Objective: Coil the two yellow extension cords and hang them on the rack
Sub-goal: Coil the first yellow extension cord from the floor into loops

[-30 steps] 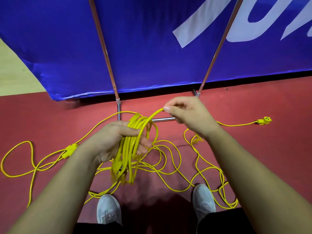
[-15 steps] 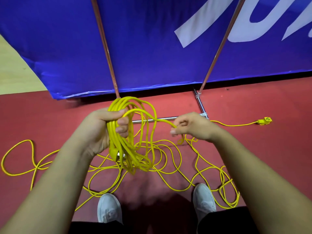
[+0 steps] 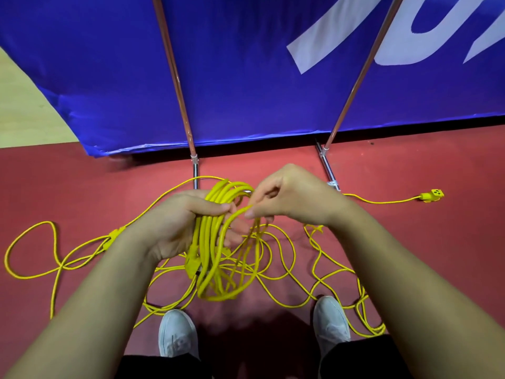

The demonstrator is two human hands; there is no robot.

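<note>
Coil (image 3: 209,242) hangs from my left hand (image 3: 175,222), fingers curled round its loops so none slips; my right hand (image 3: 289,198) pinches the next stretch to lay it on, while loose cord (image 3: 381,202) sprawls across the red floor (image 3: 410,242)

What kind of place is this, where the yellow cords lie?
Probably an indoor sports hall or event venue: a red floor beside pale flooring, and a large blue banner with white lettering on metal poles.
</note>
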